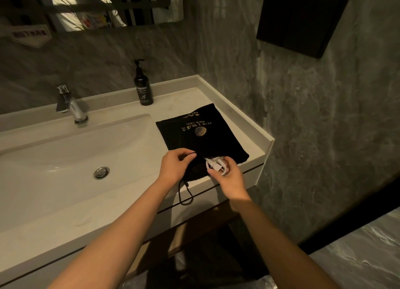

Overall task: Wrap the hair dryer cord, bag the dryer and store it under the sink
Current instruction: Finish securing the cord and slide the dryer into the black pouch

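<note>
A black cloth bag (201, 135) with gold print lies flat on the white counter (244, 126) to the right of the basin. My left hand (175, 166) pinches the bag's near edge at its mouth. My right hand (229, 178) holds the white plug and cord (216, 165) at the bag's opening. The bag's black drawstring (185, 194) hangs in a loop over the counter's front edge. The dryer's body is hidden; I cannot tell whether it is inside the bag.
A white basin (71, 158) with a chrome tap (72, 106) lies to the left. A black soap pump bottle (143, 87) stands behind the bag. Below the counter is a dark open space (205, 245). A grey stone wall rises on the right.
</note>
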Tool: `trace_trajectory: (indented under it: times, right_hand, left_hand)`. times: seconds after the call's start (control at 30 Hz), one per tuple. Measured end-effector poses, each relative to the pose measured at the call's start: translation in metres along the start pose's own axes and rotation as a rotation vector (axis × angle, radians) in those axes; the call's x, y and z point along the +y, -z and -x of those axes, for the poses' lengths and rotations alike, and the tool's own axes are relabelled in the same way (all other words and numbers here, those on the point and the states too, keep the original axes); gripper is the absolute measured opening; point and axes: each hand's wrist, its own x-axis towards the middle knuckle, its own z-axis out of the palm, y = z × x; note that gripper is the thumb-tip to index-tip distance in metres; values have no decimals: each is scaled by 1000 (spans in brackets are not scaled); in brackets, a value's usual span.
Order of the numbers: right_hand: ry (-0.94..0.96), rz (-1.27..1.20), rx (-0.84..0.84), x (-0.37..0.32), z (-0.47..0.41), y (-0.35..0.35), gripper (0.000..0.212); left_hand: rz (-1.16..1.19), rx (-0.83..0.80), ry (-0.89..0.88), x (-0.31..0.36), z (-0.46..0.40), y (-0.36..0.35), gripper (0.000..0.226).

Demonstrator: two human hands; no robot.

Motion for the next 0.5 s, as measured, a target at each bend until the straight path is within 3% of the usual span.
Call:
trace_trajectory:
  times: [0.33,0.43,0.5]
  right_hand:
    - [80,308,129,26,-1,3,69]
    - [155,311,201,27,3,24,53]
    - [176,263,274,27,-2,38,46]
  left_hand:
    - [-158,-23,-22,-15,15,-6,18]
    - [-379,82,-100,-21,26,-3,43]
    - [-466,160,-13,-23,37,-2,62]
